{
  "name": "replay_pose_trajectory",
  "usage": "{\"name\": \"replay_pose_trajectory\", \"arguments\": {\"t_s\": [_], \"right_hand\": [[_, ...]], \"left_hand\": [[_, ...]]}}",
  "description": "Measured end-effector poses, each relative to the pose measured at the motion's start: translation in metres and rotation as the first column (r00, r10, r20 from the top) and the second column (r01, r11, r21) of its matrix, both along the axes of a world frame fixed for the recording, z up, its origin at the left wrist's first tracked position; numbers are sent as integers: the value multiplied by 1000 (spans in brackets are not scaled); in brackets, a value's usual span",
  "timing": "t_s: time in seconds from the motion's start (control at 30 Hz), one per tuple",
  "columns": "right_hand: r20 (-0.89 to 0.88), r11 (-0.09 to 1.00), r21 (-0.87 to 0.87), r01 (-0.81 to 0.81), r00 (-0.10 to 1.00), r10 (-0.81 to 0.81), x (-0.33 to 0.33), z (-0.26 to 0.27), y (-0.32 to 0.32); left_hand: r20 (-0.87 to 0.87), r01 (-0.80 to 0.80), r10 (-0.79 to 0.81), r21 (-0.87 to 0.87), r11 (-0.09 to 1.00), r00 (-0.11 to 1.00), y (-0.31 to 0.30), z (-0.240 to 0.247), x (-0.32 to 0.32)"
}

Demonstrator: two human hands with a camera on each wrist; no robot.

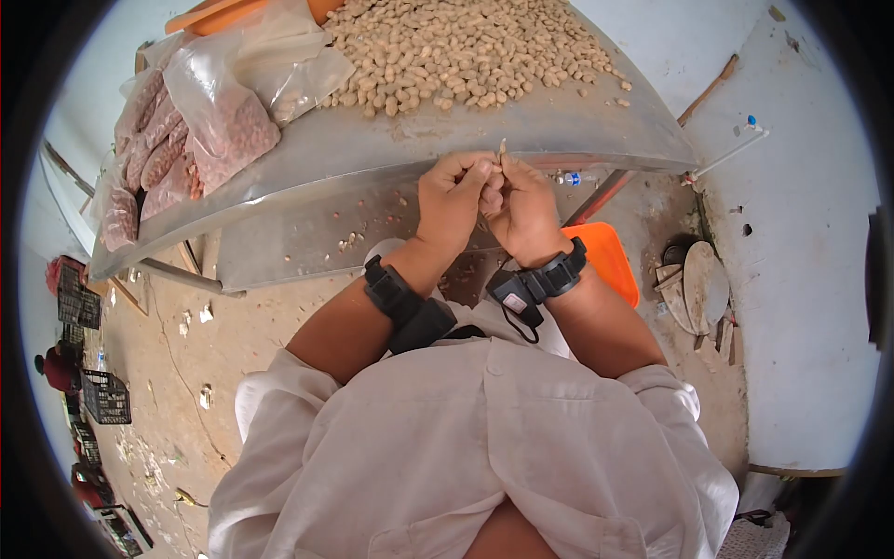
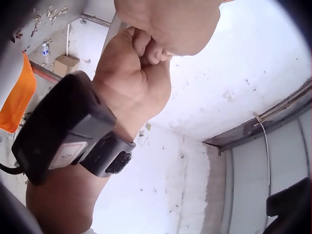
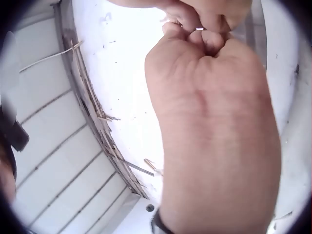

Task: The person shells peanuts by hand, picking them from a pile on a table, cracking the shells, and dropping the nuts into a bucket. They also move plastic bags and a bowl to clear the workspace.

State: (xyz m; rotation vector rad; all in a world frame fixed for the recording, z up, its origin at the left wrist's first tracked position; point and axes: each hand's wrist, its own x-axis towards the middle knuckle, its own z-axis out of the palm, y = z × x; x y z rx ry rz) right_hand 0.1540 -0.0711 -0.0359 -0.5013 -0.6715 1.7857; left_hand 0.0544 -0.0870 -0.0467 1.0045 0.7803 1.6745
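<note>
Both hands meet in front of the near edge of a metal table (image 1: 391, 149). My left hand (image 1: 452, 197) has its fingers curled in, thumb against the fingers of the right. The right hand (image 1: 526, 210), also curled, touches the left one. A small tan peanut (image 1: 503, 147) pokes up from between the fingertips, pinched where the two hands come together. Most of it is hidden by the fingers. In the left wrist view the right hand (image 2: 129, 73) shows with folded fingers; the right wrist view shows the right hand's heel (image 3: 204, 73) beneath the left fingers.
A heap of unshelled peanuts (image 1: 447, 56) covers the table's back. Clear plastic bags of pink shelled peanuts (image 1: 233, 135) lie at its left. An orange plastic container (image 1: 605, 261) sits below on the right. Black crates (image 1: 105, 396) stand on the littered floor at left.
</note>
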Motion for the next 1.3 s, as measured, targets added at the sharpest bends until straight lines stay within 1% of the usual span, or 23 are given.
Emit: {"name": "replay_pose_trajectory", "arguments": {"t_s": [0.03,0.1,0.2,0.3,0.4,0.43,0.5,0.53,0.6,0.63,0.7,0.73,0.8,0.83,0.9,0.93,1.0,1.07,1.13,1.17,1.2,1.23,1.3], "right_hand": [[30,1000,11,7,1000,-7,1,1,-1],[93,999,36,16,995,-20,3,4,-1],[330,962,266,59,932,-148,6,4,1],[552,862,506,-32,780,-295,10,15,-5],[586,650,742,-166,632,-508,11,7,2],[602,637,744,-203,618,-506,11,8,2],[628,607,746,-273,590,-507,12,13,3],[627,578,761,-295,566,-535,12,15,4],[616,518,785,-340,518,-594,13,17,5],[622,530,779,-335,521,-585,13,17,4],[633,556,767,-321,526,-569,13,16,3],[658,615,728,-302,558,-505,15,15,2],[686,722,639,-267,623,-376,21,11,-1],[670,757,605,-246,671,-317,26,8,-3],[619,821,530,-214,760,-201,41,4,-5],[601,851,500,-161,771,-208,50,1,-7],[567,901,431,-51,792,-226,75,-7,-11],[566,886,461,51,752,-337,116,-30,-4],[720,879,463,112,530,-448,168,-50,-2],[813,849,523,73,255,-523,194,-61,-1],[824,824,566,15,-41,-566,218,-73,-3],[748,804,592,-59,-330,-575,228,-74,-6],[755,821,570,-12,-387,-530,234,-69,-9]], "left_hand": [[15,5,-5,7,1000,1000,1,-2,-1],[163,87,-82,-25,996,983,1,-4,-3],[350,234,-200,-57,971,915,-1,-3,-5],[463,382,-303,-87,920,833,1,-4,-12],[573,483,-365,-60,874,733,7,-14,-15],[611,508,-381,-40,860,694,8,-17,-15],[675,511,-353,-43,858,648,10,-23,-15],[705,515,-339,-43,856,623,11,-25,-15],[705,515,-321,-72,854,633,12,-26,-16],[704,515,-314,-87,853,638,12,-25,-16],[579,464,-297,-162,871,759,9,-23,-17],[507,437,-291,-197,878,812,7,-21,-18],[457,555,-424,-200,807,782,1,-11,-22],[433,611,-488,-206,765,758,-2,-8,-23],[457,648,-504,-243,722,733,-7,-7,-21],[470,665,-510,-261,699,720,-8,-8,-21],[467,633,-469,-295,716,749,-8,-14,-24],[465,603,-434,-319,732,772,-7,-22,-30],[467,572,-398,-328,751,790,-6,-29,-37],[469,571,-393,-332,751,791,-7,-30,-38],[472,569,-388,-336,751,792,-7,-31,-39],[473,565,-384,-337,753,793,-7,-32,-38],[504,573,-368,-347,742,781,-6,-37,-34]]}}
